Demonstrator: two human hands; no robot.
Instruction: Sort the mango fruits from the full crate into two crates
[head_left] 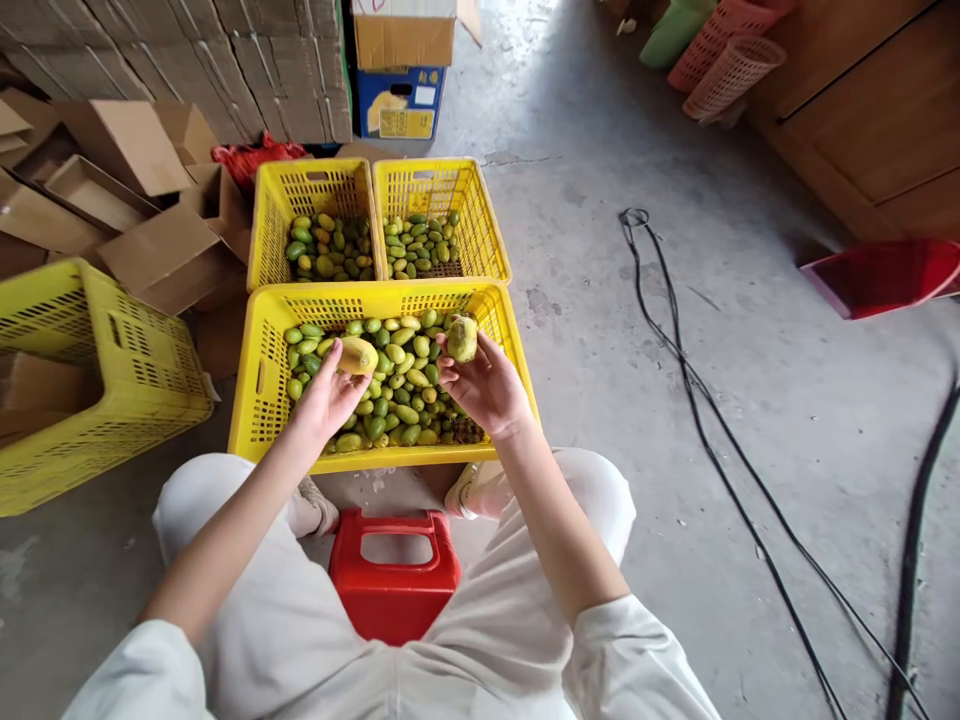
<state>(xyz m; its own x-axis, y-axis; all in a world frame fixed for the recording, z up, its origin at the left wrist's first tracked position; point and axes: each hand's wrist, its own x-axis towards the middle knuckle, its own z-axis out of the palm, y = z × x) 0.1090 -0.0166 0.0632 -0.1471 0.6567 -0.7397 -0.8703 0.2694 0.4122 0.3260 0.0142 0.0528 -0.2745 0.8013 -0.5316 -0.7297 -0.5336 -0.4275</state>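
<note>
Above the front yellow crate (379, 460), my left hand (330, 395) is closed round a smooth yellow oval fruit (358, 356), mango-like in shape. My right hand (484, 385) grips a lumpy yellow-green fruit (462, 340) with darker blotches, held upright by the fingers. Many green and yellow oval fruits (405, 385) lie below both hands in that crate. Behind it stand two more yellow crates, the left one (311, 185) and the right one (480, 220), each with similar fruit in the bottom.
A red plastic stool (395, 590) is between my legs. At left stands another yellow crate (142, 345) with cardboard in it, beside a heap of cardboard boxes (165, 250). Black cables (690, 400) run over the concrete floor at right. Plastic baskets (731, 75) lie at the upper right.
</note>
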